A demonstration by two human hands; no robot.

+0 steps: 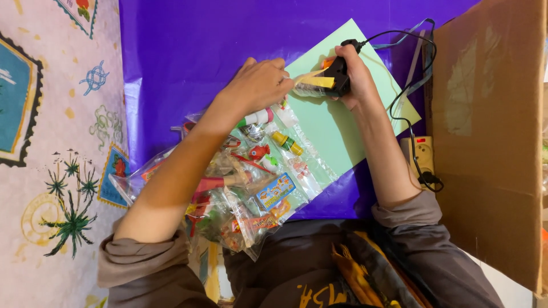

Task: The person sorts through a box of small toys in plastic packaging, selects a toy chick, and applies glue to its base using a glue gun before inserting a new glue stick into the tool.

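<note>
Black glue gun gripped in right hand, left hand pinching its tip.

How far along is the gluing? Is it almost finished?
Seemingly early on. Done: the green sheet lies flat on the purple paper. In hand: the right hand holds a black glue gun against a small piece the left hand steadies. Left: many little toys in clear bags remain unglued.
</note>
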